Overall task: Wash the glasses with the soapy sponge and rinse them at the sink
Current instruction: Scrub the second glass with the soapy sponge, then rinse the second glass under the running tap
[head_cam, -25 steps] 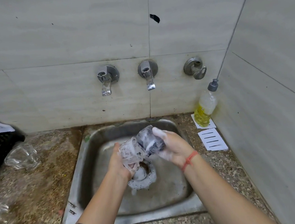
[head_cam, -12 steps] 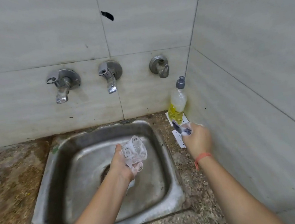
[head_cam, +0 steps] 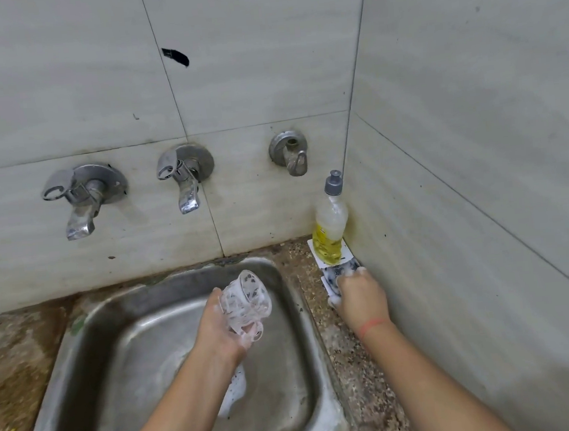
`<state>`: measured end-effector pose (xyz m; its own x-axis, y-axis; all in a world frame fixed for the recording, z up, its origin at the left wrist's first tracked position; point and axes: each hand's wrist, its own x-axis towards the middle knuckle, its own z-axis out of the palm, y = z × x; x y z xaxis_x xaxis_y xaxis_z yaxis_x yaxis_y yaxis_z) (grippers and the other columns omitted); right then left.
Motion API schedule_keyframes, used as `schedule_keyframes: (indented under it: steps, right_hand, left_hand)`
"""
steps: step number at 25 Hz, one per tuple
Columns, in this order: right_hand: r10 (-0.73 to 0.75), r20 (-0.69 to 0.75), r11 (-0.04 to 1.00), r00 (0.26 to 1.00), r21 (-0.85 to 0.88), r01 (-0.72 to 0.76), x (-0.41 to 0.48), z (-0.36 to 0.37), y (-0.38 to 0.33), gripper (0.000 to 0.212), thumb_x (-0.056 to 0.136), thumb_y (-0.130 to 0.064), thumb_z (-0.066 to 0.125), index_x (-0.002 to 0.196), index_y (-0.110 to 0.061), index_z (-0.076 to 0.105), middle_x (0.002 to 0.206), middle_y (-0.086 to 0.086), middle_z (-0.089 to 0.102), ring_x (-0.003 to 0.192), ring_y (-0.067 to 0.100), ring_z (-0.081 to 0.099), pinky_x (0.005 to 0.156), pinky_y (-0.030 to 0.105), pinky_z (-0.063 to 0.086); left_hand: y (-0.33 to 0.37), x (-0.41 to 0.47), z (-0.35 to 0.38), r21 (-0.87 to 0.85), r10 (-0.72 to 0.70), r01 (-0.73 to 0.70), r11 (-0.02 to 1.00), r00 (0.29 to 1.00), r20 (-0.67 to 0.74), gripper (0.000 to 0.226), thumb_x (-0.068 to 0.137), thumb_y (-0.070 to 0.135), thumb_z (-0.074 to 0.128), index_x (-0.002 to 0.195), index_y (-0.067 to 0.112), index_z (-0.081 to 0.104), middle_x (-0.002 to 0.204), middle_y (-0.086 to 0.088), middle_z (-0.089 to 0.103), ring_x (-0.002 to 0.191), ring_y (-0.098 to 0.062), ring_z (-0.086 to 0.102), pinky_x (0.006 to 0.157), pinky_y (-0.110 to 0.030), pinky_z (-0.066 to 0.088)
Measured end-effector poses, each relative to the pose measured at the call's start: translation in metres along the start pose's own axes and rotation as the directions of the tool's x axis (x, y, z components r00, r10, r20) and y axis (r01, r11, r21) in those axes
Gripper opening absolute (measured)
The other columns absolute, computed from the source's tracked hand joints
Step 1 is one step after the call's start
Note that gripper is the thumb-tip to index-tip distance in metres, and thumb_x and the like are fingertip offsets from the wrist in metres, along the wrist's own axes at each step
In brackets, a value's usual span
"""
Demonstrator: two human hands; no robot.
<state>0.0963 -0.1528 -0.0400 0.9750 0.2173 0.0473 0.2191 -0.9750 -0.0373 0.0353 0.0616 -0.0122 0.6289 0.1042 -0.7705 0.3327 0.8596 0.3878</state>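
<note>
My left hand (head_cam: pixel 217 327) grips a clear, soapy patterned glass (head_cam: pixel 245 299), tilted with its mouth up and away, above the steel sink (head_cam: pixel 90 335). My right hand (head_cam: pixel 361 299) holds the dark foamy sponge (head_cam: pixel 341 272) down on the white card on the counter right of the sink, just in front of the soap bottle. Foam covers both hands. A patch of suds (head_cam: pixel 235 391) lies in the sink bottom under my left forearm.
Two taps (head_cam: pixel 81 205) (head_cam: pixel 185 182) and a third wall fitting (head_cam: pixel 289 153) stick out of the tiled wall above the sink. A yellow dish-soap bottle (head_cam: pixel 330 225) stands in the right corner. The speckled counter (head_cam: pixel 11 370) surrounds the sink; the side wall is close on the right.
My right hand took the sponge off the glass and carried it right to the counter by the soap bottle. The left hand kept the glass over the sink. The view swung to the right.
</note>
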Motion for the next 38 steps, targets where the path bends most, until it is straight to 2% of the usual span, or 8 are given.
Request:
schedule_keyframes:
  steps: [3, 7, 10, 21, 31, 34, 36, 38]
  right_hand:
    - [0.037, -0.068, 0.991, 0.997, 0.131, -0.027, -0.006, -0.001, -0.006, 0.032, 0.085, -0.037, 0.064, 0.086, -0.005, 0.066, 0.092, 0.011, 0.063, 0.096, 0.029, 0.055, 0.073, 0.035, 0.046]
    - [0.066, -0.259, 0.938, 0.964, 0.346, 0.029, -0.003, -0.028, -0.032, 0.038, 0.085, -0.035, 0.064, 0.06, -0.009, 0.055, 0.066, 0.013, 0.058, 0.075, 0.03, 0.053, 0.059, 0.034, 0.039]
    - [0.04, -0.378, 0.883, 0.925, 0.447, 0.144, 0.008, -0.082, -0.069, 0.051, 0.087, -0.043, 0.06, 0.05, -0.013, 0.043, 0.053, 0.002, 0.043, 0.066, 0.028, 0.045, 0.055, 0.033, 0.03]
    - [-0.225, -0.382, 0.946, 0.897, 0.133, 0.294, 0.055, -0.189, -0.188, 0.071, 0.083, -0.077, 0.034, 0.049, -0.014, 0.038, 0.048, 0.0, 0.035, 0.054, 0.021, 0.042, 0.043, 0.029, 0.017]
    - [-0.233, -0.415, 0.954, 0.88, 0.078, 0.289, 0.055, -0.188, -0.202, 0.059, 0.099, -0.051, 0.031, 0.053, -0.015, 0.029, 0.057, 0.003, 0.038, 0.063, 0.025, 0.042, 0.045, 0.029, 0.015]
    - [-0.22, -0.401, 0.962, 0.889, 0.06, 0.265, 0.061, -0.182, -0.195, 0.055, 0.099, -0.046, 0.019, 0.07, -0.013, 0.052, 0.059, 0.0, 0.039, 0.063, 0.025, 0.039, 0.045, 0.03, 0.015]
    - [-0.198, -0.306, 0.941, 0.931, 0.206, 0.268, 0.07, -0.178, -0.186, 0.052, 0.097, -0.045, 0.02, 0.084, -0.018, 0.063, 0.054, 0.001, 0.042, 0.062, 0.029, 0.044, 0.044, 0.031, 0.018]
    - [-0.101, -0.14, 0.757, 0.985, 0.631, 0.167, 0.077, -0.178, -0.177, 0.054, 0.095, -0.049, 0.035, 0.064, -0.015, 0.063, 0.053, 0.01, 0.061, 0.06, 0.034, 0.059, 0.052, 0.035, 0.045]
  left_hand:
    - [-0.002, -0.001, -0.004, -0.019, -0.019, 0.019, 1.0, 1.0, 0.008, 0.035, 0.093, 0.045, 0.048, 0.098, 0.014, 0.065, 0.099, -0.008, 0.067, 0.088, -0.022, 0.063, 0.059, -0.031, 0.05]
    - [0.0, -0.011, -0.011, -0.065, 0.026, -0.025, 0.998, 1.0, 0.005, 0.042, 0.096, 0.047, 0.042, 0.102, 0.012, 0.065, 0.103, -0.012, 0.066, 0.091, -0.025, 0.061, 0.088, -0.032, 0.048]
    - [0.015, -0.025, -0.01, -0.129, 0.092, -0.093, 0.987, 0.996, -0.01, 0.04, 0.098, 0.044, 0.041, 0.096, 0.012, 0.064, 0.098, -0.011, 0.064, 0.089, -0.024, 0.06, 0.08, -0.03, 0.047]
    - [0.075, -0.046, 0.003, -0.132, 0.344, -0.339, 0.931, 0.939, 0.014, 0.022, 0.093, 0.027, 0.046, 0.095, 0.015, 0.065, 0.095, -0.005, 0.065, 0.085, -0.02, 0.061, 0.071, -0.028, 0.049]
    - [0.081, -0.045, -0.001, -0.158, 0.324, -0.323, 0.933, 0.946, -0.02, 0.022, 0.092, 0.031, 0.048, 0.096, 0.018, 0.064, 0.102, -0.005, 0.066, 0.089, -0.019, 0.062, 0.069, -0.028, 0.049]
    - [0.082, -0.045, -0.002, -0.161, 0.318, -0.317, 0.935, 0.948, -0.016, 0.021, 0.092, 0.03, 0.048, 0.099, 0.017, 0.064, 0.098, -0.005, 0.066, 0.088, -0.019, 0.062, 0.066, -0.028, 0.049]
    - [0.084, -0.041, -0.003, -0.15, 0.305, -0.303, 0.941, 0.952, -0.006, 0.018, 0.092, 0.028, 0.05, 0.094, 0.017, 0.064, 0.094, -0.004, 0.066, 0.085, -0.018, 0.063, 0.063, -0.027, 0.049]
    - [0.085, -0.037, -0.001, -0.132, 0.284, -0.28, 0.951, 0.959, 0.013, 0.017, 0.092, 0.027, 0.05, 0.086, 0.018, 0.063, 0.087, -0.002, 0.064, 0.08, -0.017, 0.062, 0.059, -0.026, 0.048]
